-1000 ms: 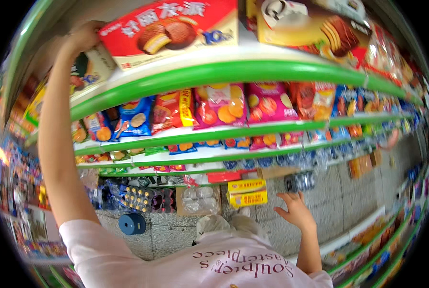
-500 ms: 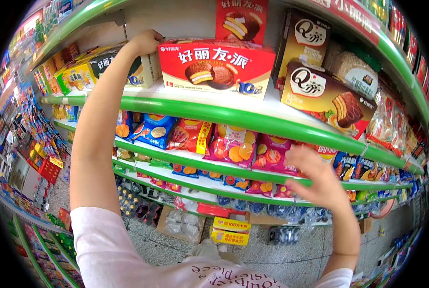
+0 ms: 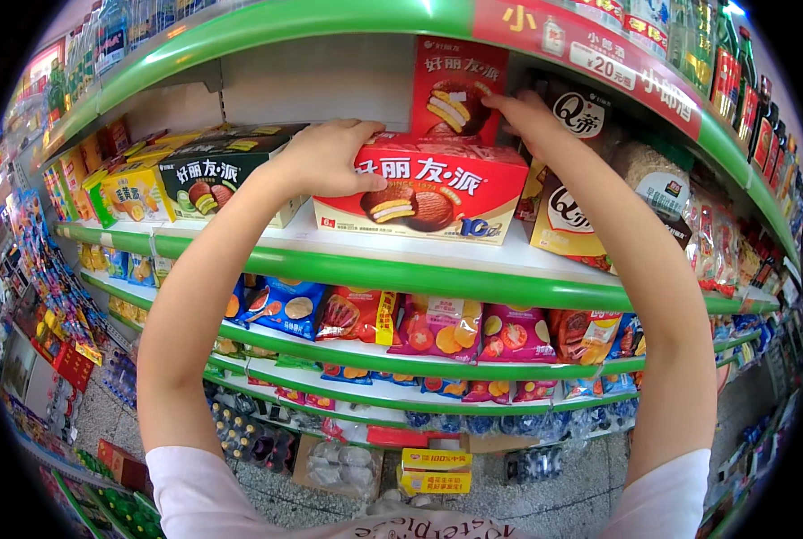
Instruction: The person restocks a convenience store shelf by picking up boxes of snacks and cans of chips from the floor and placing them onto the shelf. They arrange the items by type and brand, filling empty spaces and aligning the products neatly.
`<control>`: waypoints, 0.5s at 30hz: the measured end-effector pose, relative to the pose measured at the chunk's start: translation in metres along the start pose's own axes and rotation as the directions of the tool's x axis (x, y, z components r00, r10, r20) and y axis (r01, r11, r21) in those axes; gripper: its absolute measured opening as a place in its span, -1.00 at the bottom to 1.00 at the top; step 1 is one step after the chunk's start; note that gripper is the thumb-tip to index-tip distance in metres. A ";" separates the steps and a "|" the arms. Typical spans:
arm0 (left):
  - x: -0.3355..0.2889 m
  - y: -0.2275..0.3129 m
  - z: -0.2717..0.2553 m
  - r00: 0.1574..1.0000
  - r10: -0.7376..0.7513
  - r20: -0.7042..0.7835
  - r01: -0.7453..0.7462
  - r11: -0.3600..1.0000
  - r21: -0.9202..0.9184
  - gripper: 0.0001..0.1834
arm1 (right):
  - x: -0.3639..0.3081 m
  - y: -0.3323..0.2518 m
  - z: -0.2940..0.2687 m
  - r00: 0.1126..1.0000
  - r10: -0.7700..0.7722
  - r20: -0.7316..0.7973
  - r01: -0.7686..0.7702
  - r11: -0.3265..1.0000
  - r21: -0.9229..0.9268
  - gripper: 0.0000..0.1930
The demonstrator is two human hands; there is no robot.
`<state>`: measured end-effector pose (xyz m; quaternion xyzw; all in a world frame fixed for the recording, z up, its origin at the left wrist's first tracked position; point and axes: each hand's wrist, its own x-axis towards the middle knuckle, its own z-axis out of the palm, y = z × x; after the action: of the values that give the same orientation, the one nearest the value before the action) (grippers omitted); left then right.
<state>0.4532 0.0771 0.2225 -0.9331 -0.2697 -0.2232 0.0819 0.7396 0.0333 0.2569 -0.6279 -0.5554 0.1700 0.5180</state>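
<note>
A wide red box of chocolate pies sits on the white shelf with its front toward me. My left hand grips its left end, thumb on the front face and fingers over the top. Behind it, a second red chocolate-pie box stands upright. My right hand reaches to that box's right edge, thumb across the front; its other fingers are partly hidden. To the left lies a black pie box. Brown-and-gold cake boxes are partly behind my right forearm.
A green shelf edge runs across below the boxes, and another curves overhead. Bagged chips line the shelf beneath. A clear jar stands on the right. Cartons and a yellow box lie on the floor.
My left hand has moved from the gap behind the red box's left end onto that end. My right hand has risen from before the chips to the upright box. The view has shifted.
</note>
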 end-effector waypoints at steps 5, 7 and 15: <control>-0.017 0.013 -0.010 0.994 0.057 -0.099 -0.061 0.997 -0.042 -0.27 | 0.044 0.019 0.001 0.977 0.089 0.194 -0.144 0.946 0.291 -0.38; -0.034 0.021 -0.007 0.980 0.047 -0.195 -0.050 0.999 -0.009 -0.28 | 0.042 0.017 0.003 0.979 0.030 0.201 -0.074 0.974 0.216 -0.38; -0.102 0.051 0.023 0.821 0.162 -0.547 -0.127 0.987 0.101 -0.34 | -0.037 -0.023 0.004 0.993 -0.033 0.110 0.033 0.999 0.005 -0.29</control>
<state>0.4122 -0.0070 0.1529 -0.8435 -0.1696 -0.4683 0.2012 0.7126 -0.0011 0.2611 -0.6076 -0.5931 0.1965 0.4903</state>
